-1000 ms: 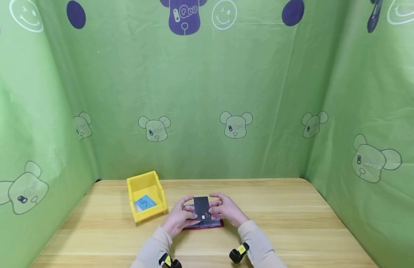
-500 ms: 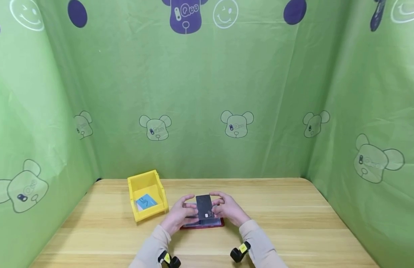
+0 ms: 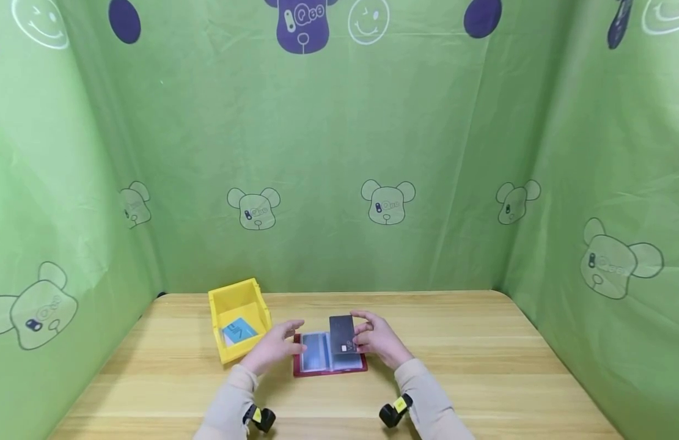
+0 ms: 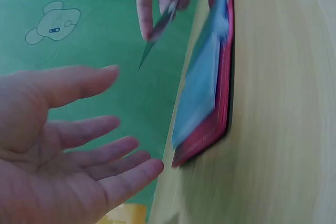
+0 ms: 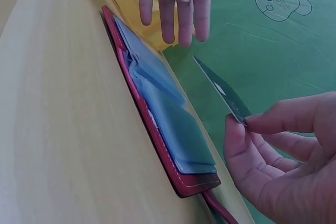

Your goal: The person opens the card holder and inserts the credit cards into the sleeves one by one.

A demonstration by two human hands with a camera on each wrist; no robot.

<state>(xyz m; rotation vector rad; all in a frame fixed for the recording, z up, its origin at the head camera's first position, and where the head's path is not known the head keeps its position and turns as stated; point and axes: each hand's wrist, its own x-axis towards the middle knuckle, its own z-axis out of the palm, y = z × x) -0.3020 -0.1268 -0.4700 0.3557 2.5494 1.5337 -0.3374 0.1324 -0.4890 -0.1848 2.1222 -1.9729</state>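
A dark VIP card is pinched by its edge between the thumb and fingers of my right hand. In the right wrist view the card stands clear above the card holder. That holder lies spread open on the table, a red cover with clear plastic sleeves. My left hand is just left of the holder, its fingers extended and holding nothing. In the left wrist view the left hand has its thumb and fingers spread apart.
A yellow bin stands on the table at the back left, beyond my left hand. A blue card lies inside it with a paler one partly under it. Green printed curtain encloses the back and sides.
My left hand has let go of the dark card and moved left, uncovering the holder's left sleeves. My right hand has carried the card slightly right.
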